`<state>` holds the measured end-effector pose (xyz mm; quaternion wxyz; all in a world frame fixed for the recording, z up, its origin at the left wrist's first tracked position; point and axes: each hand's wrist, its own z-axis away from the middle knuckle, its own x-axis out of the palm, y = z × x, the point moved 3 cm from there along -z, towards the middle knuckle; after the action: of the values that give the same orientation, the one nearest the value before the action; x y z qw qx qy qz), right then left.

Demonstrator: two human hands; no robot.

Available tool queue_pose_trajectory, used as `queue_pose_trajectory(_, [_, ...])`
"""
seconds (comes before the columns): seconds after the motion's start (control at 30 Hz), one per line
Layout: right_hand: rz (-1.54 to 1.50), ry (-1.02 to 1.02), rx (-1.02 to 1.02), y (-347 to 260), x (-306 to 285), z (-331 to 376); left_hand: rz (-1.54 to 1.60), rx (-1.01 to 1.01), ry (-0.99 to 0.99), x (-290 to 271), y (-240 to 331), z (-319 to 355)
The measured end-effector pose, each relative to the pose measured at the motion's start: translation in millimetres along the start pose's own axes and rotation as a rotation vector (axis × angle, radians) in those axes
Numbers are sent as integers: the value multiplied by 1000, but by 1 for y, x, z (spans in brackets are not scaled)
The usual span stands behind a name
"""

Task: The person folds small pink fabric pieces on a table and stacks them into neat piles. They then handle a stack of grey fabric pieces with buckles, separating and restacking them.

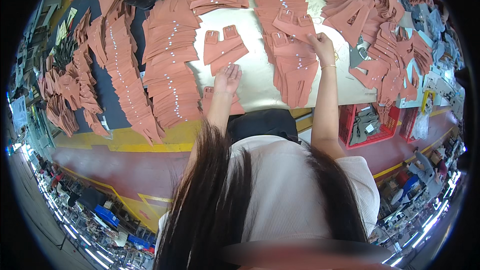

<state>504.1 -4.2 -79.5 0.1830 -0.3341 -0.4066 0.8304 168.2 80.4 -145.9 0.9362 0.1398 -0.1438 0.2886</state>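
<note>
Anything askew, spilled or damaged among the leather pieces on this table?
Nothing stands out. The terracotta buckle straps lie in overlapping rows; the right hand rests on one stack, the left hand hovers open near two loose buckle pieces.

The person wears a pale, cream-coloured ribbed top with short sleeves that end above the elbows, leaving both forearms bare. Long, straight dark hair falls forward over the chest in two thick locks. A thin bracelet (328,66) circles the right wrist. Below the top shows a dark garment at the waist.
</note>
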Motion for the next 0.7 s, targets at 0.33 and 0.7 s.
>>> queue_pose_trajectory(0.33, [-204, -199, -202, -97, 30, 38, 71, 114, 50, 24, 13, -34])
queue_pose_trajectory(0.7, [-852, -736, 4, -149, 118, 108, -19, 255, -348, 26, 37, 29])
